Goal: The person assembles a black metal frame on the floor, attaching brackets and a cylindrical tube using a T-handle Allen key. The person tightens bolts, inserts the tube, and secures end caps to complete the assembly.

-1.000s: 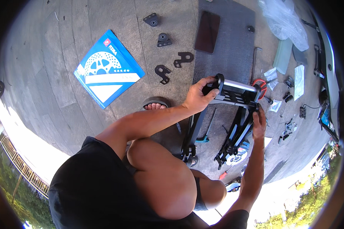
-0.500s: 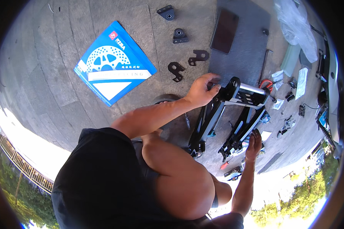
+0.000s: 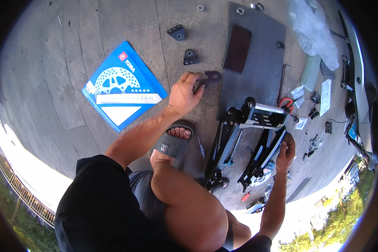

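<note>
My left hand [image 3: 185, 93] is over the floor, fingers and thumb drawn together at the near end of a flat black metal bracket [image 3: 213, 77]. The hand covers the spot beside that bracket. A two-legged black metal frame [image 3: 262, 122] with a silver crossbar stands before me, to the right. My right hand [image 3: 285, 154] is at the frame's right leg, its fingers curled against the outer side. Beyond my left hand lie two black brackets with round bearings, one nearer [image 3: 190, 57] and one farther [image 3: 177, 32].
A blue packet [image 3: 128, 90] lies to the left. A phone [image 3: 237, 48] rests on a dark mat [image 3: 266, 38]. Plastic wrap [image 3: 315, 33], small parts and tools are scattered at the right. A screwdriver [image 3: 200, 145] lies beside my sandalled foot [image 3: 176, 138].
My left hand has left the frame's top and moved left to the flat brackets, its fingers closing there. My right hand has moved up along the frame's leg. The view has shifted slightly.
</note>
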Motion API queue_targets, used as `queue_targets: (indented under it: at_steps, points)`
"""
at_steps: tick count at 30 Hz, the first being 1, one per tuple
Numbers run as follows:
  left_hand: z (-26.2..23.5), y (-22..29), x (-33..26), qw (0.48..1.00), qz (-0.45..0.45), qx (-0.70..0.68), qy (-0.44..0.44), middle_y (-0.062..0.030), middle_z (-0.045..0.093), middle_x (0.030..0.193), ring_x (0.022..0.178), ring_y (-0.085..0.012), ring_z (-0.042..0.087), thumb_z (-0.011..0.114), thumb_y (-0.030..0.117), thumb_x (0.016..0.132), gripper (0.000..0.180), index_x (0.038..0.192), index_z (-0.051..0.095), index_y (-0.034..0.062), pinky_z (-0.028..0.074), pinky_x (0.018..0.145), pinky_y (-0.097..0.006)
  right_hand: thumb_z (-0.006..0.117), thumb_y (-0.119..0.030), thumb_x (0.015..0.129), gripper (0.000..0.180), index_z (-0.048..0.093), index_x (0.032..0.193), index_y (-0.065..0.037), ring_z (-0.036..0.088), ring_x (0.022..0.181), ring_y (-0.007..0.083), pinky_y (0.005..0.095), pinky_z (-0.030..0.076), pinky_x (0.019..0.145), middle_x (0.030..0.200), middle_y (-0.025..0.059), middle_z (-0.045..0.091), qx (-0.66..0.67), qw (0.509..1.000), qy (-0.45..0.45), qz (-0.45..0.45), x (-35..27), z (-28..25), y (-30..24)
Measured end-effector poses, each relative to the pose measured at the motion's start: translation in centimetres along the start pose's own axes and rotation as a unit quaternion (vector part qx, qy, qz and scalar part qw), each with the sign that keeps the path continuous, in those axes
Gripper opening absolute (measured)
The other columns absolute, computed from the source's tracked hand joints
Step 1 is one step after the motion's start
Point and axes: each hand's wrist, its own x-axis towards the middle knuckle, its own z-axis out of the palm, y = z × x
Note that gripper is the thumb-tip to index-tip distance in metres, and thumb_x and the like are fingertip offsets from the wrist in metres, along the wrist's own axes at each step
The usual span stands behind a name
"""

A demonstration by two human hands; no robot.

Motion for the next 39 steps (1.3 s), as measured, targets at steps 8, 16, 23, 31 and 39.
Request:
queue_targets:
  at_steps: [8, 16, 23, 31, 39]
  points:
    - [-3.8, -0.5, 7.4, 0.978, 0.088, 0.150, 0.115, -0.0132, 0.059, 0.110, 0.083, -0.0263, 0.063, 0.072, 0.011, 0.077, 0.043, 0.118, 0.059, 0.0060, 0.052, 0.071, -0.036, 0.052, -0.020, 0.097, 0.043, 0.049, 0.132, 0.005, 0.058, 0.114, 0.0277, 0.0354, 0.048, 0.094, 0.125, 0.0182, 0.059, -0.030, 0.998, 0.053, 0.023, -1.4, -0.2, 2.9]
    - [-2.0, 1.5, 19.7, 0.965, 0.124, 0.229, 0.014, -0.0145, 0.063, 0.108, 0.101, -0.0328, 0.062, 0.068, 0.017, 0.081, 0.038, 0.118, 0.062, 0.0080, 0.051, 0.087, -0.040, 0.054, -0.023, 0.098, 0.043, 0.050, 0.131, 0.004, 0.058, 0.111, 0.0271, 0.0358, 0.049, 0.091, 0.123, 0.0183, 0.059, 0.035, 0.995, 0.080, 0.037, -2.0, -0.3, 3.2]
    - [6.2, 7.0, 28.0, 0.972, 0.075, 0.220, -0.016, -0.0159, 0.061, 0.116, 0.108, -0.0334, 0.060, 0.066, 0.031, 0.083, 0.041, 0.120, 0.062, 0.0131, 0.049, 0.093, -0.041, 0.053, -0.020, 0.097, 0.040, 0.051, 0.129, 0.005, 0.057, 0.111, 0.0245, 0.0349, 0.044, 0.096, 0.121, 0.0161, 0.060, 0.066, 0.990, 0.110, 0.057, -2.7, 0.3, 2.0]
    - [13.0, 9.4, 34.6, 0.926, 0.095, 0.366, -0.010, -0.0170, 0.062, 0.118, 0.113, -0.0364, 0.058, 0.064, 0.042, 0.085, 0.047, 0.124, 0.061, 0.0180, 0.048, 0.095, -0.043, 0.054, -0.023, 0.098, 0.042, 0.049, 0.128, 0.006, 0.056, 0.112, 0.0249, 0.0363, 0.044, 0.097, 0.121, 0.0165, 0.058, 0.111, 0.984, 0.111, 0.089, -6.0, 0.3, 0.9]
    - [13.5, 10.2, 36.7, 0.945, 0.123, 0.299, -0.048, -0.0104, 0.071, 0.103, 0.098, -0.0335, 0.066, 0.061, 0.042, 0.086, 0.039, 0.112, 0.068, 0.0144, 0.051, 0.088, -0.041, 0.051, -0.015, 0.098, 0.033, 0.053, 0.125, 0.004, 0.056, 0.111, 0.0209, 0.0331, 0.042, 0.097, 0.119, 0.0125, 0.060, 0.132, 0.975, 0.131, 0.121, -7.8, -0.8, -0.6]
